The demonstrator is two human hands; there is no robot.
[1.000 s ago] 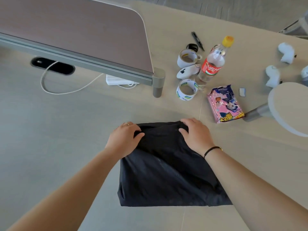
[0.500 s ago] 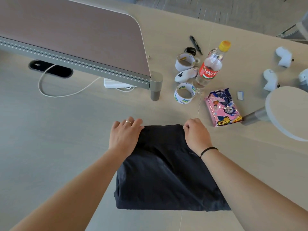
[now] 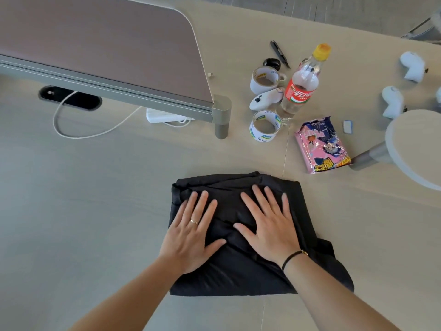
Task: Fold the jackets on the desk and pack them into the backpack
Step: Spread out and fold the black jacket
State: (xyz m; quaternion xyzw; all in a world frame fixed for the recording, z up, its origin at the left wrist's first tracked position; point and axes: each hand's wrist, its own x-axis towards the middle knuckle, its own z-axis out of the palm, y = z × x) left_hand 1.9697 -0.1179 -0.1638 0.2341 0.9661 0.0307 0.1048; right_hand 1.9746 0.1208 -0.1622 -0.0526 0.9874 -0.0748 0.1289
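While both palms lie flat with fingers spread, the left hand [image 3: 191, 232] presses the left half of the folded black jacket [image 3: 238, 271] and the right hand [image 3: 269, 225] presses its middle, thumbs pointing toward each other. Nothing is gripped. The jacket sits under both hands on the desk [image 3: 95, 211], near its front edge. Beyond it lie a pink snack packet [image 3: 322, 144], a tape roll [image 3: 265, 125], a clear bottle [image 3: 300, 84] and a mug [image 3: 265, 80].

Pale wood-grain desk [image 3: 95, 187], evenly lit. Brown divider panel [image 3: 100, 44] on grey foot, upper left. Grey carpet floor [image 3: 334, 8] beyond far edge.
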